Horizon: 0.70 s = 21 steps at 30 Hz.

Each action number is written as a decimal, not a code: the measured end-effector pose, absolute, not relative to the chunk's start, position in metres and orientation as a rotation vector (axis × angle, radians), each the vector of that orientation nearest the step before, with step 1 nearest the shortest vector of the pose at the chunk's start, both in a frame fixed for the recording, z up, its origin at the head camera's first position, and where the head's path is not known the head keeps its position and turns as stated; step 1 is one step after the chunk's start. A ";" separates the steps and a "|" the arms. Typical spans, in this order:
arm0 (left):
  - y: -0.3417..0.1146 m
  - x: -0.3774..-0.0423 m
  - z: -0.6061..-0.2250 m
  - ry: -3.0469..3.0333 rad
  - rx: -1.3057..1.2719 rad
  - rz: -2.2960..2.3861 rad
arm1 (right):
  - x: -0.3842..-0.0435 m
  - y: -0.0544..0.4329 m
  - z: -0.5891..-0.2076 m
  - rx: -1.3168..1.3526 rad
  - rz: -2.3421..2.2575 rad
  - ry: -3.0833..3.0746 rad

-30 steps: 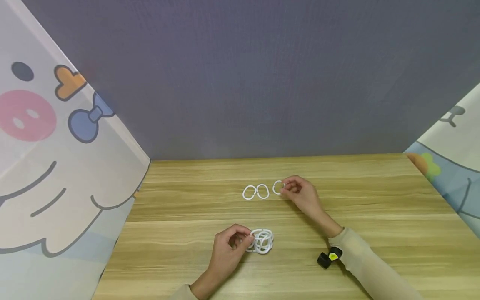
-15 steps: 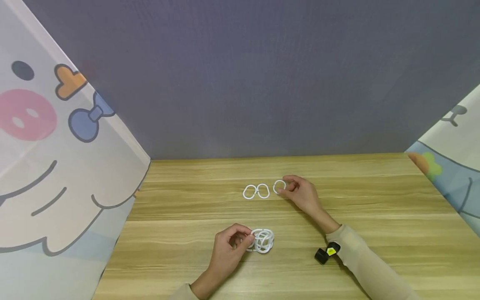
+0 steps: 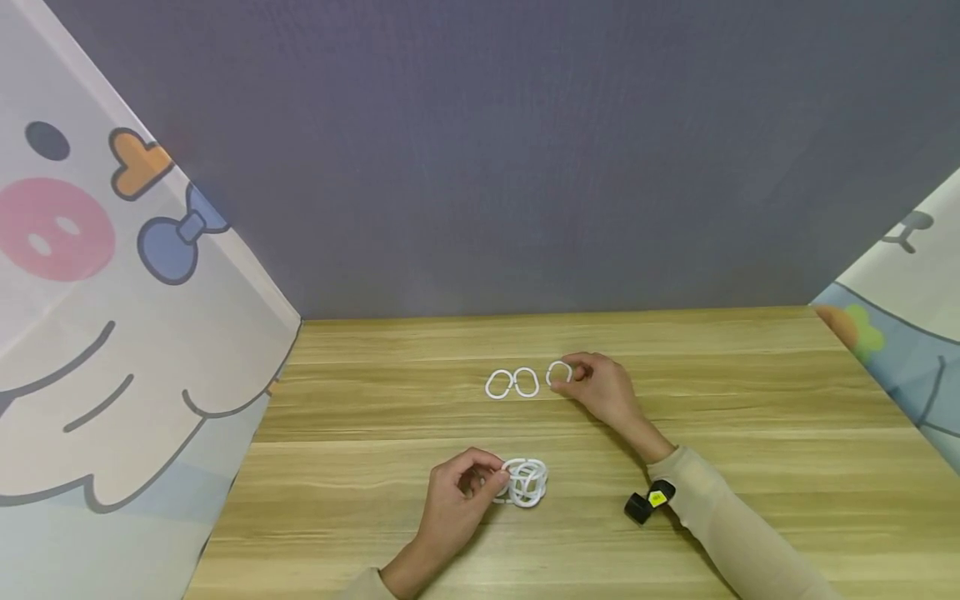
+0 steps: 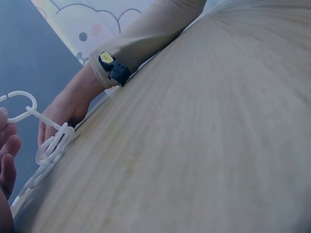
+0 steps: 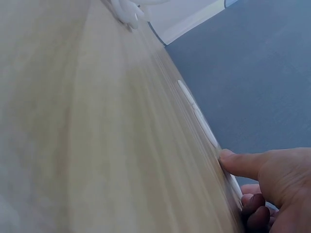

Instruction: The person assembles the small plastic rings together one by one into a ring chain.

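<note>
My left hand pinches a white plastic ring at the left side of a heap of similar rings. In the left wrist view, this raised ring is an oval with a small gap, angled up from the heap. Farther back, my right hand holds a white ring on the table between thumb and index finger. To its left lie two more oval rings, a middle ring and a left ring, side by side. The right wrist view shows the thumb against the row, edge-on.
The wood-grain table meets a grey panel at the back. Cartoon-printed panels stand at the left and right. A black device with a yellow mark sits at my right sleeve.
My right thumb has slid leftward along the near side of the far ring, and the right forearm has shifted slightly left. The left hand and the heap look the same.
</note>
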<state>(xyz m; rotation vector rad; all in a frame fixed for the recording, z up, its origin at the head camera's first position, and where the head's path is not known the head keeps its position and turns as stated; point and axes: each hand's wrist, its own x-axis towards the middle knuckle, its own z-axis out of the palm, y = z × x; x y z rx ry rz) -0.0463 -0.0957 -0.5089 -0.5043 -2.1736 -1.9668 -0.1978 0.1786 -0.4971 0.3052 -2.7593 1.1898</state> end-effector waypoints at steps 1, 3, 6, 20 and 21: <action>-0.096 -0.046 -0.509 -2.172 -0.507 -1.968 | -0.197 0.179 -0.497 0.301 1.202 -2.758; -0.096 -0.046 -0.509 -2.171 -0.511 -1.969 | -0.196 0.178 -0.496 0.287 1.222 -2.760; -0.096 -0.046 -0.509 -2.176 -0.508 -1.959 | -0.193 0.177 -0.494 0.270 1.244 -2.763; -0.096 -0.046 -0.509 -2.177 -0.520 -1.940 | -0.183 0.179 -0.503 0.360 1.394 -2.602; -0.096 -0.046 -0.509 -2.176 -0.521 -1.937 | -0.183 0.180 -0.504 0.339 1.448 -2.576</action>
